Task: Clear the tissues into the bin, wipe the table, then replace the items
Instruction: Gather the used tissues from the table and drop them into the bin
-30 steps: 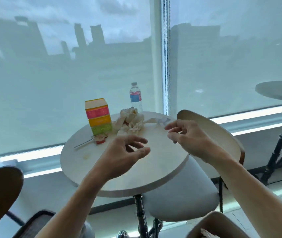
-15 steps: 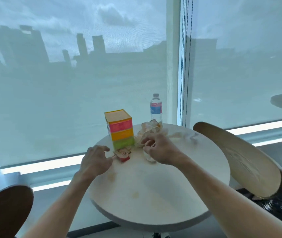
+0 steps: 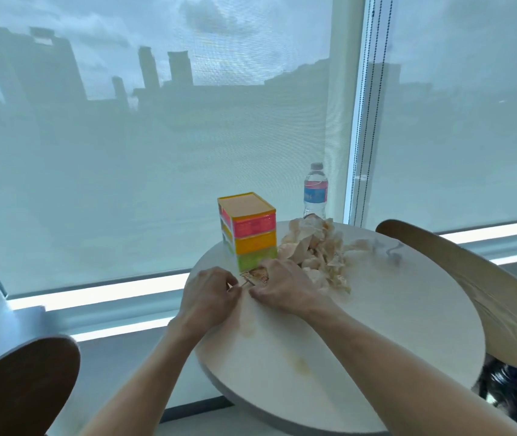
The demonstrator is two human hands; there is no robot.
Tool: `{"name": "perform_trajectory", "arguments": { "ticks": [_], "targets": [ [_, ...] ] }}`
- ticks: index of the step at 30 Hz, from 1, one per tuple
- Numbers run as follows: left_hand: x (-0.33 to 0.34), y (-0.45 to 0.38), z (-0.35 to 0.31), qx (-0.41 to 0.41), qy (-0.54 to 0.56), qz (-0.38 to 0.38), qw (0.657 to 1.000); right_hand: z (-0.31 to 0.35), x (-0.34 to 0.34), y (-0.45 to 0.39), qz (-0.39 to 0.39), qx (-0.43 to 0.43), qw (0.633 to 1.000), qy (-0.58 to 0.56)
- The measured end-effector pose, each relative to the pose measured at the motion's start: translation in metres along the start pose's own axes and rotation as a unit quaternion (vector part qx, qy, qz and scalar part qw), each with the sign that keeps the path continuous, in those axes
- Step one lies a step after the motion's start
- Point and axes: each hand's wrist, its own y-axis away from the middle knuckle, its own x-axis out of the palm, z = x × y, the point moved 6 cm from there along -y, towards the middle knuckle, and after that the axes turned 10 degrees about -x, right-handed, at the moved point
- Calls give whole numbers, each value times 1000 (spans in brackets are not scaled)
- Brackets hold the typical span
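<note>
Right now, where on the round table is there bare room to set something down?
The near half of the round table is bare apart from faint stains, and so is the right side between the crumpled tissues and the chair back. The far left is crowded: the colourful stacked box, the water bottle, the tissues and both hands.

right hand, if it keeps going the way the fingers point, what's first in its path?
Probably the small wrapper right at the fingertips of the right hand, then the stacked colourful box just behind it. Depth is unclear; the fingers may already touch the wrapper.
</note>
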Motion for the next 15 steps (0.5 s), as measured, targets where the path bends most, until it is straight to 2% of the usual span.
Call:
{"name": "perform_trajectory", "arguments": {
  "ticks": [8,15],
  "targets": [
    [1,0,7,-49,63,32,996,1,-32,9,-178,-19,984,-6],
    [4,8,0,-108,146,77,980,-23,-67,40,-219,-1,970,-108]
  ]
}}
